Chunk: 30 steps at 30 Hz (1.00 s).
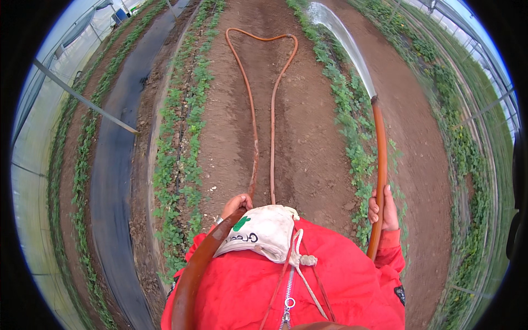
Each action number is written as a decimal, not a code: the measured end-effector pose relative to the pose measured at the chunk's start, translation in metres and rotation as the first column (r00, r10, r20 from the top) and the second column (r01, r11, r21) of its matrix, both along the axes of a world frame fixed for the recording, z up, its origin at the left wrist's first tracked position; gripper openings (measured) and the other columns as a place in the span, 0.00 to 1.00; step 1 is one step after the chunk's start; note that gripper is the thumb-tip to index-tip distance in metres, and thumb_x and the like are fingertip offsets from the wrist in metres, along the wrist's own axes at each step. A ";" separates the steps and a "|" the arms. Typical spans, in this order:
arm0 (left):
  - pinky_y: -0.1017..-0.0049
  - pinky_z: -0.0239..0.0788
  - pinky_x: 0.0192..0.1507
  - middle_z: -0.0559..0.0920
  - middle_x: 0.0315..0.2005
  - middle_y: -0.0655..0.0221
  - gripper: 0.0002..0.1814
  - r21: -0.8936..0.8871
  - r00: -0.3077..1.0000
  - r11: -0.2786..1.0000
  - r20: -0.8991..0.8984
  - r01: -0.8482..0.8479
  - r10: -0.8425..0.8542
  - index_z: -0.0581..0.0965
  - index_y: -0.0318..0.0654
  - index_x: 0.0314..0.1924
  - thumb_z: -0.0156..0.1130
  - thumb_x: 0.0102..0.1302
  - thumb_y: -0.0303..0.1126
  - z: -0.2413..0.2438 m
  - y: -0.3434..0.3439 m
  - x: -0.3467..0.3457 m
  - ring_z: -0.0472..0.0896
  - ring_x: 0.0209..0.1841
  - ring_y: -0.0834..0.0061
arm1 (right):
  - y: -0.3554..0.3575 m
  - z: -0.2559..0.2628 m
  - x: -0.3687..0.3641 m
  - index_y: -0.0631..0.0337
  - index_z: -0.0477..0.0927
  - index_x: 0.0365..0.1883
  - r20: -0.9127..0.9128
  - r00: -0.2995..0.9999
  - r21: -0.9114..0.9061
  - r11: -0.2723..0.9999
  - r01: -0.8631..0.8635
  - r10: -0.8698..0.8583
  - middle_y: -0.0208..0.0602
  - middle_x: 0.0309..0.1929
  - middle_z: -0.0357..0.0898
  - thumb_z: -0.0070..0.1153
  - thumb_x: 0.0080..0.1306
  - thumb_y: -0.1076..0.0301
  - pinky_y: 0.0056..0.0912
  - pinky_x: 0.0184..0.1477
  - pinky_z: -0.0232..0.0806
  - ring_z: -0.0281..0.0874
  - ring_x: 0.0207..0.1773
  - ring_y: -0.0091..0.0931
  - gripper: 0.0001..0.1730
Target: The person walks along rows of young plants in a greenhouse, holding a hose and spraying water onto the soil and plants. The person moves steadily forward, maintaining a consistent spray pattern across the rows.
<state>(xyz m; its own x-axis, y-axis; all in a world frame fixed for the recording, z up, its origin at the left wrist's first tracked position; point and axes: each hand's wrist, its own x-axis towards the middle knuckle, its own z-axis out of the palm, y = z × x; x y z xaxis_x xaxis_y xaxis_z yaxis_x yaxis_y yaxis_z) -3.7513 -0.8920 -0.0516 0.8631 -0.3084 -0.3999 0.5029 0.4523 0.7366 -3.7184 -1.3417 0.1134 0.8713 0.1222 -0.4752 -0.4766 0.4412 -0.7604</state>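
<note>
My right hand (387, 209) grips an orange garden hose (380, 152) near its outlet end, with the fingers wrapped around it. Out of the hose's mouth a stream of water (348, 41) arcs forward over a row of leafy green plants (342, 99). My left hand (238, 204) is closed around another stretch of the hose (202, 258), which comes forward past my left side. A white cloth pouch (264, 233) with a green mark and writing hangs at my front, over a red zipped jacket (342, 284).
A long loop of hose (252, 99) lies on the bare soil path (305, 136) ahead. Plant rows (194, 115) with drip lines run to the left, beside a dark ground sheet (119, 165). Slanted metal poles (88, 101) and plastic greenhouse walls (33, 198) stand at the sides.
</note>
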 end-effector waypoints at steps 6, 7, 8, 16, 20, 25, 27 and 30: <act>0.78 0.66 0.30 0.76 0.22 0.67 0.19 -0.013 0.996 0.997 0.030 -0.080 0.080 0.71 0.37 0.28 0.41 0.69 0.42 -0.005 0.015 -0.011 0.74 0.24 0.77 | 0.031 0.006 0.012 0.55 0.66 0.36 0.051 0.995 0.046 0.995 -0.091 0.088 0.26 0.12 0.60 0.36 0.70 0.37 0.23 0.10 0.56 0.57 0.07 0.21 0.28; 0.78 0.66 0.29 0.76 0.22 0.66 0.19 -0.015 0.995 0.995 0.028 -0.094 0.095 0.71 0.37 0.28 0.41 0.69 0.42 -0.005 0.018 -0.014 0.74 0.23 0.77 | 0.039 0.008 0.015 0.55 0.66 0.36 0.039 0.993 0.068 0.991 -0.111 0.109 0.26 0.12 0.60 0.36 0.69 0.36 0.23 0.10 0.56 0.57 0.07 0.20 0.28; 0.78 0.66 0.29 0.76 0.22 0.66 0.19 -0.017 0.994 0.994 0.027 -0.110 0.110 0.71 0.37 0.28 0.40 0.70 0.42 -0.004 0.020 -0.016 0.74 0.23 0.77 | 0.048 0.011 0.019 0.55 0.66 0.36 0.027 0.991 0.091 0.987 -0.132 0.131 0.27 0.12 0.60 0.36 0.69 0.36 0.23 0.10 0.56 0.56 0.07 0.20 0.28; 0.78 0.65 0.27 0.75 0.21 0.66 0.19 -0.004 0.975 0.979 0.086 -0.204 0.204 0.71 0.36 0.27 0.41 0.69 0.41 0.018 0.046 -0.040 0.73 0.22 0.77 | 0.135 0.004 0.053 0.55 0.67 0.37 0.013 0.908 0.214 0.886 -0.412 0.419 0.27 0.14 0.60 0.34 0.69 0.35 0.23 0.11 0.56 0.55 0.07 0.21 0.30; 0.79 0.65 0.28 0.76 0.21 0.67 0.19 0.021 0.961 0.967 0.123 -0.253 0.249 0.72 0.35 0.27 0.42 0.69 0.41 0.032 0.064 -0.056 0.73 0.22 0.78 | 0.166 -0.013 0.064 0.54 0.67 0.37 0.032 0.881 0.288 0.840 -0.460 0.472 0.24 0.14 0.60 0.35 0.68 0.34 0.23 0.11 0.55 0.55 0.07 0.19 0.30; 0.79 0.65 0.29 0.76 0.22 0.68 0.20 0.028 0.952 0.957 0.113 -0.290 0.285 0.73 0.35 0.27 0.42 0.69 0.42 0.025 0.080 -0.076 0.73 0.23 0.79 | 0.187 -0.030 0.064 0.53 0.66 0.36 0.038 0.869 0.371 0.800 -0.471 0.494 0.23 0.13 0.59 0.35 0.68 0.33 0.23 0.11 0.54 0.55 0.07 0.18 0.29; 0.80 0.65 0.29 0.76 0.22 0.68 0.20 0.024 0.946 0.949 0.093 -0.313 0.309 0.73 0.36 0.27 0.42 0.69 0.42 0.023 0.084 -0.080 0.73 0.23 0.79 | 0.193 -0.031 0.062 0.53 0.66 0.36 0.035 0.871 0.386 0.797 -0.464 0.491 0.22 0.13 0.58 0.35 0.68 0.33 0.22 0.11 0.54 0.55 0.08 0.18 0.29; 0.80 0.64 0.29 0.76 0.22 0.68 0.20 0.045 0.942 0.943 0.087 -0.329 0.324 0.73 0.36 0.27 0.42 0.69 0.42 0.025 0.089 -0.085 0.73 0.24 0.79 | 0.199 -0.032 0.060 0.53 0.66 0.36 0.042 0.873 0.419 0.785 -0.457 0.486 0.22 0.13 0.58 0.34 0.68 0.34 0.22 0.11 0.53 0.55 0.08 0.18 0.29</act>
<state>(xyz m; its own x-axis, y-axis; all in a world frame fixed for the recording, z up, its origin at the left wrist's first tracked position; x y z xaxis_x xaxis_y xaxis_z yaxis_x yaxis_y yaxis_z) -3.8367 -0.8028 -0.0269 0.9413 0.0170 -0.3371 0.2757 0.5375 0.7969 -3.6586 -1.1428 0.0815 0.6238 0.7022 -0.3433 -0.7475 0.4076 -0.5245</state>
